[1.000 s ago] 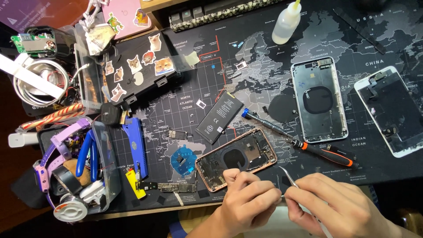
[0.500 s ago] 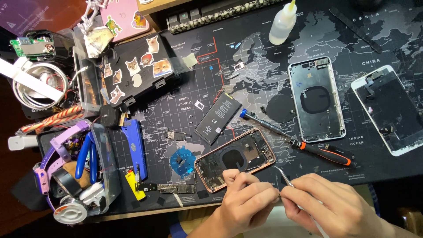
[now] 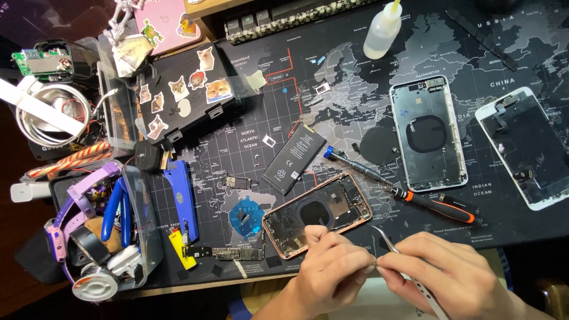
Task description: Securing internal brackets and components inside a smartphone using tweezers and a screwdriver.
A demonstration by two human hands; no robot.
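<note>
Head view
Left hand (image 3: 335, 275): at the near edge of the mat, fingers curled shut, fingertips pinched together against those of the other hand; any part held between them is too small to tell.
Right hand (image 3: 450, 275): beside the left, fingers closed on metal tweezers (image 3: 385, 238) whose curved tip points up toward the mat's near edge.
Rose-gold phone housing (image 3: 317, 214): open, lying tilted on the mat just beyond the left hand, near the middle of the near edge.
Black battery (image 3: 294, 159): flat on the mat, just beyond the housing's far left corner.
Screwdriver (image 3: 403, 189): blue cap, orange-and-black handle, lying slantwise between the rose-gold housing and the silver phone housing (image 3: 428, 133).
Silver phone housing: open, right of the mat's centre.
Phone screen panel (image 3: 526, 148): face down at the mat's right edge.
World-map work mat (image 3: 249, 142): dark, carries all of the above.
Squeeze bottle (image 3: 382, 29): clear, yellow nozzle, at the far edge.
Black case with stickers (image 3: 184, 95): far left part of the mat.
Clear tub of tools (image 3: 104, 231): near left corner, with blue-handled pliers inside.
</note>
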